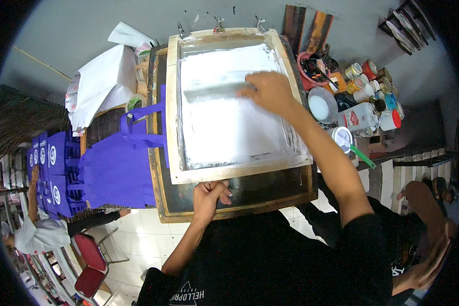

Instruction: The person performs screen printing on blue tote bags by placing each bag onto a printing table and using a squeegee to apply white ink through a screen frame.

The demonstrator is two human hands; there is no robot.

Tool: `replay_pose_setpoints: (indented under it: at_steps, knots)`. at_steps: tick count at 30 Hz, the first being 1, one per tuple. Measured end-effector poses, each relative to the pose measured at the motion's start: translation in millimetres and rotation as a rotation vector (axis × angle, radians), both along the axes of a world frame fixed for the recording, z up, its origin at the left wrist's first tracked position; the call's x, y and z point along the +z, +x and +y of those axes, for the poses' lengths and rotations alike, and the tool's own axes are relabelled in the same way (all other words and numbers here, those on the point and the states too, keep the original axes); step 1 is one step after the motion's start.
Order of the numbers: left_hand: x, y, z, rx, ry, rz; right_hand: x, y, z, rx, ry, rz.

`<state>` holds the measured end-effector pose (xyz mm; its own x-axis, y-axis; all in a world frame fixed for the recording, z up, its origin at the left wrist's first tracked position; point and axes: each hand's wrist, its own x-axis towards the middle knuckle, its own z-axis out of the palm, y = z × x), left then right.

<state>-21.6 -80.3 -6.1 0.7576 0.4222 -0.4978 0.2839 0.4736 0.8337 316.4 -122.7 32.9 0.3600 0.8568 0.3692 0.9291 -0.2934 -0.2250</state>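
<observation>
A wooden-framed printing screen (176,127) lies in front of me, its mesh largely coated with white ink (229,132). My right hand (270,92) is closed on the right end of a long squeegee (209,92), which lies across the upper half of the mesh. Both are somewhat smeared by motion. Just below the screen's near edge, my left hand (211,200) rests over a dark wood-edged board (260,191). Its fingers are loosely curled, and I see nothing in them. Purple fabric with a strap (143,112) sticks out from under the screen's left side.
Metal clamps (219,24) stand at the screen's far edge. To the right are an ink bowl (321,106), a tub (342,137) with a green-handled tool, and several jars (364,92). Purple bags (115,168) lie left. People stand at far left and lower right.
</observation>
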Motion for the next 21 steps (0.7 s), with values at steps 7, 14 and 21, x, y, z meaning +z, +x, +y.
replay_pose_setpoints:
  at_steps: [7,14,21]
  knots:
    - [15,-6,17,0.096,-0.565,-0.047,20,80,66,-0.123,-0.183,0.153]
    - [52,10,45,-0.262,-0.239,-0.044,2,83,74,-0.166,-0.146,-0.076]
    - [66,166,159,0.115,1.754,-0.390,20,28,54,-0.249,-0.206,-0.008]
